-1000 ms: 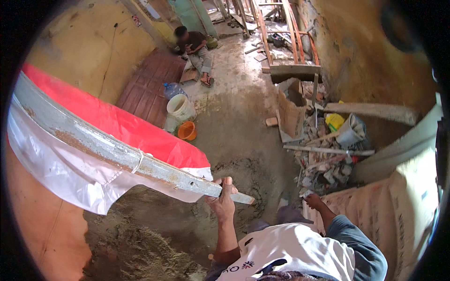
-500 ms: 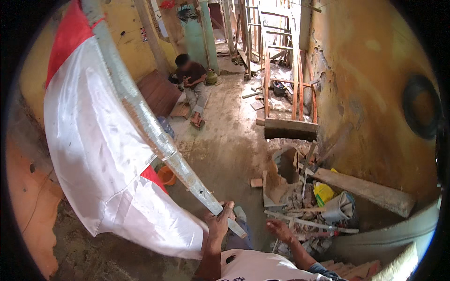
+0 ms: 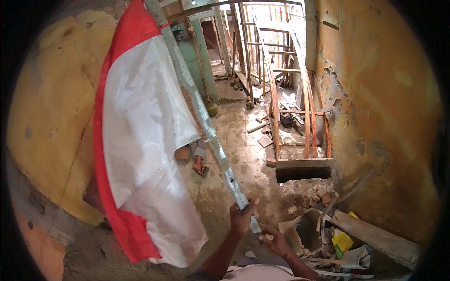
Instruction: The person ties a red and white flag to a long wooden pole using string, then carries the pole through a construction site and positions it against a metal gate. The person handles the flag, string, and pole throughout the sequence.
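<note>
A red and white cloth flag [image 3: 145, 107] hangs along the left side of a long, worn grey pole [image 3: 206, 126], tied to it near the top. My left hand [image 3: 243, 218] is wrapped round the pole close to its lower end. The pole leans up and to the left, and its top runs out of view. Just right of the pole's bottom tip is my right hand [image 3: 275, 242]. Its fingers are apart and partly curled toward the tip; whether they touch it I cannot make out.
Wooden ladder-like frames [image 3: 304, 112] stand over an opening at the far right. Rubble, a broken pot-like piece [image 3: 307, 229], a yellow bag [image 3: 342, 242] and a plank [image 3: 375, 236] lie near right. A seated person's foot [image 3: 200, 166] shows beyond the flag.
The pole and flag have swung right and stand more upright. My left hand has moved right and slightly up. My right hand has come closer to the pole's lower end.
</note>
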{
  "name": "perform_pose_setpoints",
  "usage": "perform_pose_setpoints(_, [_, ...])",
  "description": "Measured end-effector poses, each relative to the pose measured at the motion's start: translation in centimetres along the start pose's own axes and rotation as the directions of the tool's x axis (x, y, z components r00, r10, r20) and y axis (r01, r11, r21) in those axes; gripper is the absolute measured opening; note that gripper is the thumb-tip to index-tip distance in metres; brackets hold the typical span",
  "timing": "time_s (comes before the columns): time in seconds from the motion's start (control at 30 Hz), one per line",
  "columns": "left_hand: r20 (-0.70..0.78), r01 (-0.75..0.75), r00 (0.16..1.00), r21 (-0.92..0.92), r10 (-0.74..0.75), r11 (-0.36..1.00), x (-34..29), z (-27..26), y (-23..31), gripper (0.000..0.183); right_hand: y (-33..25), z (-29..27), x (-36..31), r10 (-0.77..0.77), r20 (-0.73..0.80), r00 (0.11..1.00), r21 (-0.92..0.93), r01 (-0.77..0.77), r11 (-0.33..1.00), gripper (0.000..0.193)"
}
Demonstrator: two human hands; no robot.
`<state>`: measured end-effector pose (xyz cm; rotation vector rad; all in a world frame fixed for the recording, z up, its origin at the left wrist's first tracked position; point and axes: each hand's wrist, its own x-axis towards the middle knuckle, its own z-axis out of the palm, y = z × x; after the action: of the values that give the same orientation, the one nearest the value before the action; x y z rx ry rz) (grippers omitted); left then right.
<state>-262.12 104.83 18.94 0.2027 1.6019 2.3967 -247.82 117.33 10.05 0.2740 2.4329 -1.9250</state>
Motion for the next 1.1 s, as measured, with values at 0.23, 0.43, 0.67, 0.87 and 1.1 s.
perform_pose_setpoints(0.23, [0.3,0.126,0.947,-0.008,-0.118,0.992,15.5,1.4,0.8,0.021,0.6,-2.2,14.1,0.211,0.059,0.976,0.19,-0.219,0.957,0.031])
perform_pose_setpoints(0.43, [0.459,-0.029,0.885,0.23,-0.082,0.973,28.8,-0.1,-0.2,0.055,-1.0,-5.5,27.8,0.126,-0.114,0.985,0.409,-0.068,0.91,0.024])
perform_pose_setpoints(0.67, [0.236,0.343,0.784,0.605,-0.574,0.718,41.9,-13.0,-11.5,0.064,-0.2,-13.9,46.9,0.175,-0.381,0.908,0.385,-0.016,0.923,0.021])
perform_pose_setpoints(0.87, [-0.134,0.308,0.835,0.917,-0.534,0.252,41.7,-29.1,-24.5,0.052,-0.7,-20.4,59.9,0.202,-0.447,0.871,0.368,-0.026,0.929,0.024])
perform_pose_setpoints(1.1, [-0.309,0.272,0.604,0.946,-0.735,-0.174,41.9,-34.9,-29.9,0.051,-0.7,-26.2,71.5,0.29,-0.564,0.773,0.417,-0.036,0.908,0.023])
